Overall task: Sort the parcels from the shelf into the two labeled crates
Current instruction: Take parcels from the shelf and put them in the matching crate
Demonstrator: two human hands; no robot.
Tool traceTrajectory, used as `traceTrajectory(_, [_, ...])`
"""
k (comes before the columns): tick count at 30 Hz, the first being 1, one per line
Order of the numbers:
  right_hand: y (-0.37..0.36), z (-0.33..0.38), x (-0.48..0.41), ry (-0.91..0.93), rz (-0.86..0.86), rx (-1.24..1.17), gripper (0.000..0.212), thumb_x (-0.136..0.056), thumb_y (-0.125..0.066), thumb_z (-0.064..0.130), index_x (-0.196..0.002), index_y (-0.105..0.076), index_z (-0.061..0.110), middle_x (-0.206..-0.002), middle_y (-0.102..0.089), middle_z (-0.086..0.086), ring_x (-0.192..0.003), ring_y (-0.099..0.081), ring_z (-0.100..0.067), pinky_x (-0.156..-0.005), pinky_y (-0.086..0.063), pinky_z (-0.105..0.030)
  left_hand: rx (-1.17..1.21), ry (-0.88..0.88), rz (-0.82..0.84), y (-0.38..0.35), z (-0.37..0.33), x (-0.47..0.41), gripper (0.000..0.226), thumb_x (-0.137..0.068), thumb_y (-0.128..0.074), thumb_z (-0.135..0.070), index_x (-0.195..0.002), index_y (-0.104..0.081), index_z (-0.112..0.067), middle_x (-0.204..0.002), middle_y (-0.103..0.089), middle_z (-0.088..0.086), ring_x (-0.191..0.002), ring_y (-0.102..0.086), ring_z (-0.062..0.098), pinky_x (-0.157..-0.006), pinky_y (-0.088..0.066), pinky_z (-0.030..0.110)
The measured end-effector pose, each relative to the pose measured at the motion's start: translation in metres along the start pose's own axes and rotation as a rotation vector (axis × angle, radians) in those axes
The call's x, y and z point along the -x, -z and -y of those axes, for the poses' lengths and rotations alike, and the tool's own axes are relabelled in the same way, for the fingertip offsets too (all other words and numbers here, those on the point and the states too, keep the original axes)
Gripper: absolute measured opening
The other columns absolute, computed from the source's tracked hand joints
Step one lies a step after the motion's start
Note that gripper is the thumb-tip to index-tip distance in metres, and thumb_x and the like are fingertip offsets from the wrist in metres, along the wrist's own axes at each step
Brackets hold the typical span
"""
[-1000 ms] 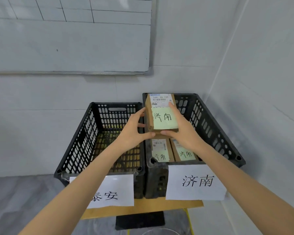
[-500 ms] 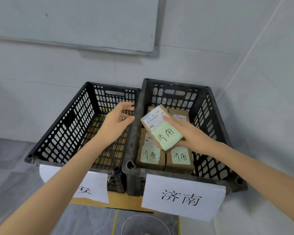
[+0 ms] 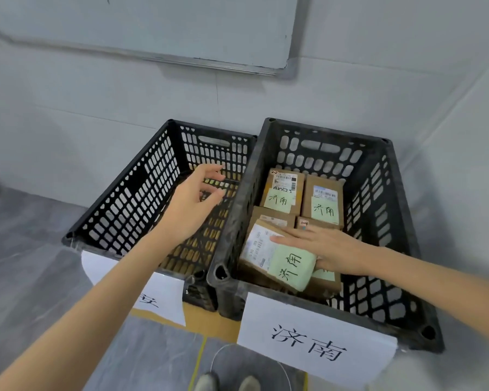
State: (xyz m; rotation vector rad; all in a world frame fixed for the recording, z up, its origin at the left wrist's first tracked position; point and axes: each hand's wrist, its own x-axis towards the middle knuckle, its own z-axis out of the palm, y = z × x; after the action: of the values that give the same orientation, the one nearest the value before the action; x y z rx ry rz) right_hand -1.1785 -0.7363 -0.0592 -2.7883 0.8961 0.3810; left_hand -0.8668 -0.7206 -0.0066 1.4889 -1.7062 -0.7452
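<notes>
A brown parcel [image 3: 277,258] with a white shipping label and a green note lies tilted on other parcels at the front of the right black crate [image 3: 331,134], which carries a paper sign [image 3: 311,340]. My right hand [image 3: 331,249] holds this parcel, with its fingers stretched across the top and its thumb hidden under the edge. Two more green-noted parcels [image 3: 283,190] [image 3: 323,201] lie flat at the back of that crate. My left hand [image 3: 192,201] hovers over the left black crate [image 3: 119,190], fingers loosely curled and holding nothing. No parcel shows in the left crate.
Both crates stand side by side on a wooden stand [image 3: 209,320] in a room corner, with walls close behind and to the right. A paper sign [image 3: 158,294] hangs on the left crate's front. A whiteboard [image 3: 153,21] is on the wall above. My shoes [image 3: 226,382] show below.
My right hand has lowered the parcel from above the crates into the front of the right crate. My left hand let go of it and moved over the left crate.
</notes>
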Motion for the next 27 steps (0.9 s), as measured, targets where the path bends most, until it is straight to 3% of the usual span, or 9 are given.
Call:
traceTrajectory(5, [-0.01,0.005,-0.002,0.074,0.022,-0.009,0.101,-0.095,-0.054,0.011,-0.142,0.024,0.057,-0.166,-0.006,0.004,-0.113,-0.042,-0.014,-0.078,-0.048,-0.029,-0.022,-0.011,0.012,-0.004,0.002,-0.002,0.04,-0.095,-0.056,-0.016,-0.133,-0.047,-0.022,-0.115,-0.06,-0.015,-0.097,-0.058,-0.004,-0.081,-0.041,0.004])
traceTrajectory(10, [-0.025,0.01,-0.003,0.101,0.012,0.06,0.111,-0.087,-0.053,-0.005,-0.148,0.023,0.048,-0.165,-0.008,0.004,-0.103,-0.038,-0.011,-0.071,-0.053,-0.037,-0.024,-0.039,0.034,-0.013,-0.001,-0.011,0.037,-0.095,-0.055,-0.012,-0.131,-0.049,-0.019,-0.114,-0.062,-0.011,-0.097,-0.057,-0.003,-0.08,-0.039,0.003])
traceTrajectory(15, [-0.049,0.011,-0.008,0.127,-0.041,-0.005,0.114,-0.077,-0.05,-0.016,-0.154,0.018,0.032,-0.163,0.0,0.012,-0.129,-0.039,-0.014,-0.071,-0.047,-0.021,-0.048,-0.099,0.075,-0.025,-0.011,-0.018,0.037,-0.095,-0.055,-0.011,-0.131,-0.05,-0.018,-0.113,-0.062,-0.01,-0.101,-0.057,0.001,-0.083,-0.039,0.003])
traceTrajectory(17, [-0.057,0.011,-0.01,0.135,-0.064,0.001,0.11,-0.078,-0.05,-0.014,-0.154,0.018,0.028,-0.161,0.007,0.014,-0.135,-0.034,-0.013,-0.077,-0.048,-0.021,-0.095,-0.126,0.098,-0.028,-0.017,-0.021,0.037,-0.095,-0.055,-0.012,-0.131,-0.05,-0.017,-0.113,-0.062,-0.009,-0.105,-0.056,0.004,-0.088,-0.041,0.011])
traceTrajectory(20, [-0.06,0.01,-0.008,0.132,-0.124,-0.033,0.107,-0.079,-0.058,-0.008,-0.156,0.009,0.027,-0.164,0.001,0.009,-0.14,-0.027,-0.014,-0.095,-0.051,-0.033,-0.211,-0.209,0.135,-0.037,-0.026,-0.024,0.036,-0.094,-0.055,-0.014,-0.13,-0.052,-0.017,-0.114,-0.063,-0.008,-0.109,-0.056,0.006,-0.096,-0.045,0.027])
traceTrajectory(23, [-0.06,0.01,-0.003,0.089,-0.106,-0.081,0.114,-0.082,-0.07,0.006,-0.154,0.01,0.042,-0.165,0.011,-0.001,-0.145,-0.023,-0.023,-0.113,-0.037,-0.043,-0.331,-0.322,0.194,-0.052,-0.037,-0.028,0.032,-0.095,-0.055,-0.018,-0.127,-0.055,-0.019,-0.114,-0.064,-0.008,-0.109,-0.056,0.009,-0.098,-0.044,0.036])
traceTrajectory(25, [-0.057,0.009,-0.001,0.04,-0.041,-0.131,0.114,-0.085,-0.073,0.015,-0.149,0.014,0.054,-0.165,0.015,-0.003,-0.142,-0.031,-0.027,-0.11,-0.037,-0.041,-0.411,-0.386,0.283,-0.066,-0.041,-0.033,0.029,-0.096,-0.053,-0.02,-0.125,-0.056,-0.02,-0.114,-0.064,-0.009,-0.107,-0.057,0.01,-0.096,-0.045,0.038])
traceTrajectory(27, [-0.053,0.011,-0.001,0.007,0.025,-0.178,0.114,-0.087,-0.072,0.015,-0.145,0.015,0.06,-0.166,0.005,-0.004,-0.141,-0.033,-0.027,-0.11,-0.037,-0.039,-0.499,-0.404,0.431,-0.08,-0.042,-0.041,0.026,-0.097,-0.05,-0.021,-0.122,-0.058,-0.02,-0.114,-0.064,-0.006,-0.105,-0.058,0.013,-0.094,-0.046,0.039])
